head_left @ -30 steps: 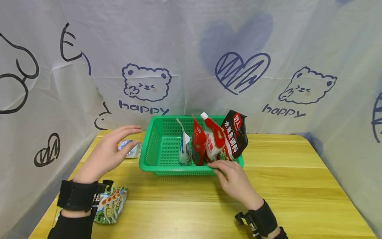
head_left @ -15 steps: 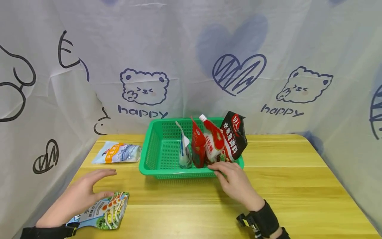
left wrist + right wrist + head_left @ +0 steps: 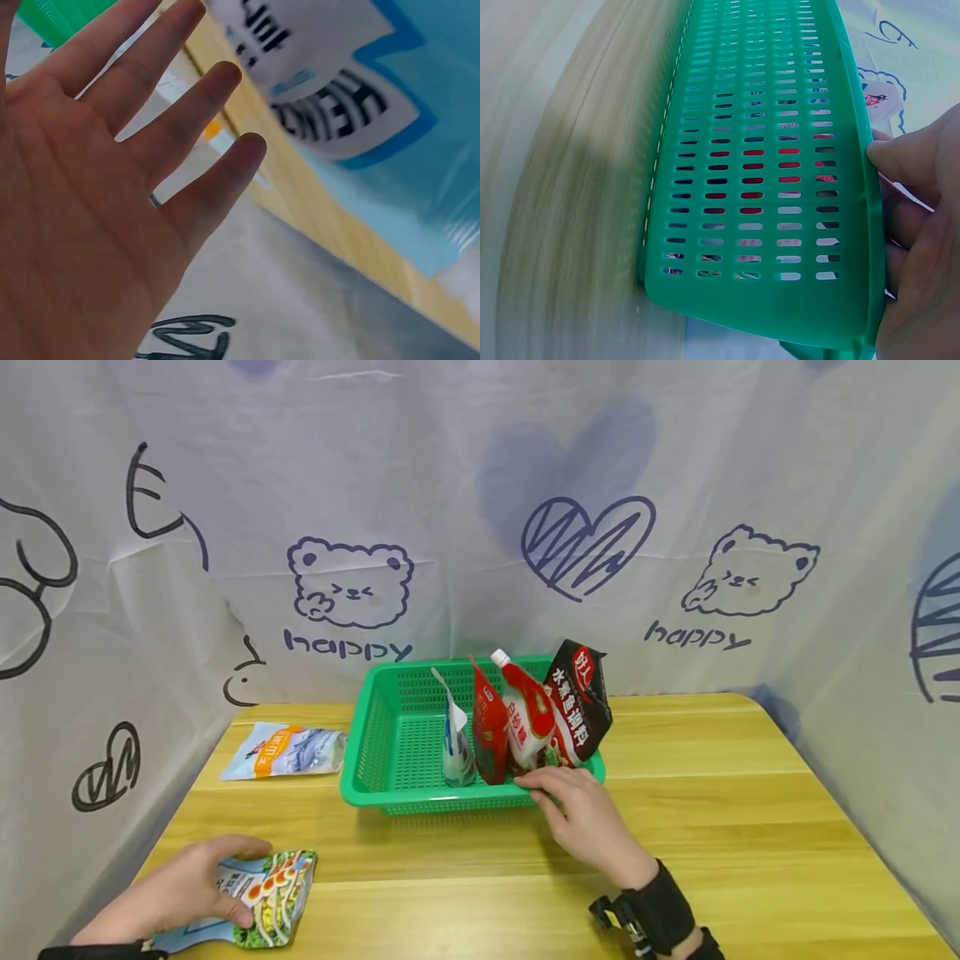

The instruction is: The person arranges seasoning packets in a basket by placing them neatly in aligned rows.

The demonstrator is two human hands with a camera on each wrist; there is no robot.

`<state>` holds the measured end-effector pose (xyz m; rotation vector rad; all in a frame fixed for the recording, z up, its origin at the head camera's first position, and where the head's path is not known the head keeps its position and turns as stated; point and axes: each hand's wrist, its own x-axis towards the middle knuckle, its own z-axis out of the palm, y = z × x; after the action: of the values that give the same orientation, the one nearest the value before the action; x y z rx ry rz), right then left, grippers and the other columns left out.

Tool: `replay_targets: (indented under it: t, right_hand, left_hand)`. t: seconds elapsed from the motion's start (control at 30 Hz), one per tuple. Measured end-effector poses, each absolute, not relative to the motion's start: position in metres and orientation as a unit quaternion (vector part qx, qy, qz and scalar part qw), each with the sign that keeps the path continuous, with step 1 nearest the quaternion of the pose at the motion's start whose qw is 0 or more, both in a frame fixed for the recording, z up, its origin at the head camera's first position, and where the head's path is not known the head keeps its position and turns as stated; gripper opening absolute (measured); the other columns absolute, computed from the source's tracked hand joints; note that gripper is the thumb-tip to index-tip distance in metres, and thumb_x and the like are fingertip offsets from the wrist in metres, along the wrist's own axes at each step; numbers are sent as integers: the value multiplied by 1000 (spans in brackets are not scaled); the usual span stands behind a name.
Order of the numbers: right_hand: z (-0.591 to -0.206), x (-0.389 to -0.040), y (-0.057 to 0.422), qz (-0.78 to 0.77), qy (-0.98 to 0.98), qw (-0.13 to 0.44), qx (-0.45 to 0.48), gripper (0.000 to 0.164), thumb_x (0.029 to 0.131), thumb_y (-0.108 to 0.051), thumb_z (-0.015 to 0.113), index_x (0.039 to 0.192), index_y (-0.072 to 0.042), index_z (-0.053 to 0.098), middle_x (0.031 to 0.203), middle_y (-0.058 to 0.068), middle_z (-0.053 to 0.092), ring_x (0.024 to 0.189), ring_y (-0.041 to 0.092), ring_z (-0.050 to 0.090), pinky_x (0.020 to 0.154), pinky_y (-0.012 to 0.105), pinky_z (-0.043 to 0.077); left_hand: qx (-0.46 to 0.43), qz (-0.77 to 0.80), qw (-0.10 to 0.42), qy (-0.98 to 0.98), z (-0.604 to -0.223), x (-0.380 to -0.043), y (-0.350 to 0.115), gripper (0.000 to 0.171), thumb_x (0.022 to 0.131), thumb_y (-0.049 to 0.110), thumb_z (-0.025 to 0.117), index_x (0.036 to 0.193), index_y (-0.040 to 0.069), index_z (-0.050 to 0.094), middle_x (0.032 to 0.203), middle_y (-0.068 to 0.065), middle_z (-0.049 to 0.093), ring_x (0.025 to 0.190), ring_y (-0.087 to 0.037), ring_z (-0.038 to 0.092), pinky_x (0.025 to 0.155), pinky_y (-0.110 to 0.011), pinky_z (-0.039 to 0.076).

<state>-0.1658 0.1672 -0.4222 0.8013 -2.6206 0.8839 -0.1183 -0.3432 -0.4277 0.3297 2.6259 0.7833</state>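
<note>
My left hand hovers over a light blue pouch lying flat at the table's left front, its printed food picture showing beyond the thumb. Spread fingers, apart from the pouch, appear in the left wrist view. With the right hand I grip the front rim of a green plastic basket; in the right wrist view the thumb is outside the rim and the fingers inside. Toward the basket's right stand a white-and-blue packet, a red pouch, a capped white-and-red sugar pouch and a black seasoning bag.
A white and light blue bag with an orange band lies left of the basket on the wooden table. Behind and at both sides hangs a pale cloth with drawn bears and hearts.
My left hand has moved from beside the basket, down and toward me, to the light blue pouch. The right hand keeps its hold on the basket rim. The head view has shifted slightly.
</note>
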Motion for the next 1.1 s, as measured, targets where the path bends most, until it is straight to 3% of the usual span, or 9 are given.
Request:
replay_targets:
  t: [0.17, 0.33, 0.4, 0.57, 0.7, 0.9, 1.1]
  right_hand:
    - [-422, -166, 168, 307, -900, 133, 281, 27, 98, -6, 70, 122, -17, 76, 119, -2, 75, 113, 19, 68, 99, 46, 51]
    - [-422, -167, 168, 307, -898, 137, 283, 26, 98, -6, 70, 121, -15, 76, 119, -2, 75, 113, 19, 69, 99, 47, 51]
    - [-422, -167, 168, 306, -899, 137, 283, 26, 98, -6, 70, 121, -16, 76, 119, -2, 75, 113, 19, 69, 99, 47, 51]
    - [-423, -167, 168, 305, -899, 137, 281, 26, 98, -6, 70, 121, -16, 76, 119, -3, 75, 113, 19, 68, 100, 46, 51]
    - [-424, -167, 168, 306, -899, 137, 281, 26, 98, -6, 70, 121, -16, 77, 119, -3, 75, 113, 19, 69, 99, 47, 51]
    - [-425, -167, 168, 307, -900, 136, 279, 27, 98, -5, 70, 121, -17, 76, 119, -4, 75, 113, 18, 69, 99, 47, 51]
    - [-424, -167, 167, 308, -900, 132, 278, 26, 98, -5, 70, 121, -16, 76, 119, -3, 75, 113, 19, 68, 100, 47, 50]
  left_hand:
    - [107, 274, 191, 936, -437, -120, -346, 89, 59, 44, 98, 133, 5, 67, 132, -16, 67, 124, -47, 58, 97, -64, 50]
    - [136, 257, 179, 940, -439, -122, -346, 89, 59, 53, 94, 132, 9, 68, 127, -9, 67, 116, -36, 62, 91, -42, 55]
    - [134, 249, 178, 943, -438, -123, -343, 92, 57, 53, 94, 132, 8, 68, 124, -5, 67, 114, -31, 63, 91, -39, 55]
    - [98, 250, 186, 945, -436, -125, -334, 96, 55, 50, 97, 132, 2, 66, 117, -4, 64, 109, -27, 62, 94, -51, 54]
    - [88, 258, 171, 947, -437, -125, -330, 95, 56, 48, 98, 129, -2, 63, 116, -6, 63, 107, -27, 61, 94, -53, 53]
    - [82, 252, 127, 956, -435, -122, -321, 87, 58, 46, 98, 123, 2, 60, 120, -11, 67, 110, -31, 64, 91, -53, 53]
    - [61, 260, 103, 958, -431, -116, -314, 72, 77, 45, 88, 127, 2, 58, 125, -21, 67, 115, -41, 64, 92, -59, 53]
